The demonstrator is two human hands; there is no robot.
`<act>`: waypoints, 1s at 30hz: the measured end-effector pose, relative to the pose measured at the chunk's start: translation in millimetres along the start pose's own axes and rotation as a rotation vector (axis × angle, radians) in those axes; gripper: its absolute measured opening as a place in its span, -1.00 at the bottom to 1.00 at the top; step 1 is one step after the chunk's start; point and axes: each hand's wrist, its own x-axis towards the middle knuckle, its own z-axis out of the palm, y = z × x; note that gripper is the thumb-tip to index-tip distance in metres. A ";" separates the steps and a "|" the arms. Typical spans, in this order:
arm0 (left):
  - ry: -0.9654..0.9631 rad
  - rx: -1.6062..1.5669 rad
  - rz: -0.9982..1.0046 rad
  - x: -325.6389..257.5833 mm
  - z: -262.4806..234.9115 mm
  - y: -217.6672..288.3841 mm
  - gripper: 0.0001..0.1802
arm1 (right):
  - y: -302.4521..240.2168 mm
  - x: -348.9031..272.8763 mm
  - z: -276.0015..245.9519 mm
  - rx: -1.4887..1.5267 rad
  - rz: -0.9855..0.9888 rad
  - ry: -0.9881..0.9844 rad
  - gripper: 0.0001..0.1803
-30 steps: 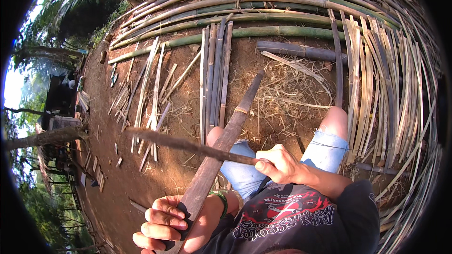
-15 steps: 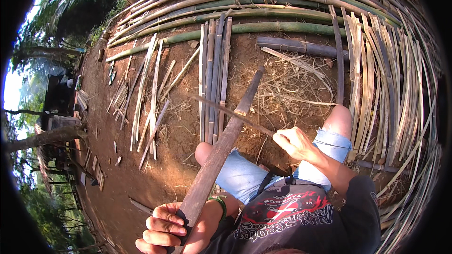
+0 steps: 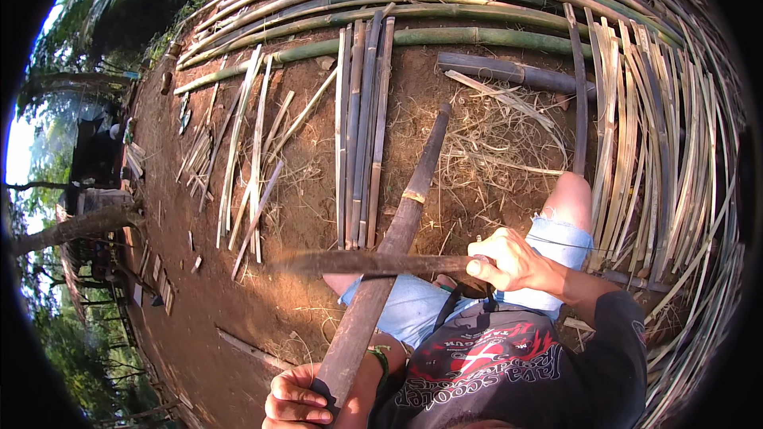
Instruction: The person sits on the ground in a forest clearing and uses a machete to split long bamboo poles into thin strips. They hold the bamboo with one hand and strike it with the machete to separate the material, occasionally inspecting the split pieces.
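A long brown bamboo piece (image 3: 362,310) slants from my lower left up over my legs, with a pale ring at its joint. Its near end is in my left hand (image 3: 300,399), fingers wrapped round it. My right hand (image 3: 509,260), near my right knee, is closed on the handle of a machete (image 3: 405,264). The dark, broad blade points left and crosses over the bamboo piece about midway; its tip is smeared by motion. Whether the blade touches the bamboo, I cannot tell.
Pale shavings (image 3: 497,143) litter the soil ahead. Dark bamboo strips (image 3: 364,127) lie beyond my left knee, thin slats (image 3: 253,135) farther left. A pile of strips (image 3: 683,159) fills the right side. Long bamboo poles (image 3: 477,36) run across the back, before them a short dark pole (image 3: 509,71).
The machete has swung down nearer my body and turned from edge-on to broadside. My left hand and the near end of the bamboo piece have shifted right and down.
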 end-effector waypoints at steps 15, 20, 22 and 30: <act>0.052 -0.050 -0.013 0.8 -9.0 1.8 -0.60 | 36.9 3.1 -12.6 -0.057 0.430 0.094 -0.49; 0.054 -0.121 0.029 0.8 -6.0 -1.9 -0.56 | 8.2 -15.2 -8.2 -0.052 0.108 -0.094 -0.48; -0.022 -0.134 -0.040 2.1 -12.8 4.9 -0.56 | 31.2 -10.2 -10.5 -0.014 0.426 0.023 -0.46; -0.068 -0.253 -0.096 4.4 -12.1 6.8 -0.57 | 17.3 -14.4 -4.7 0.021 0.219 0.040 -0.45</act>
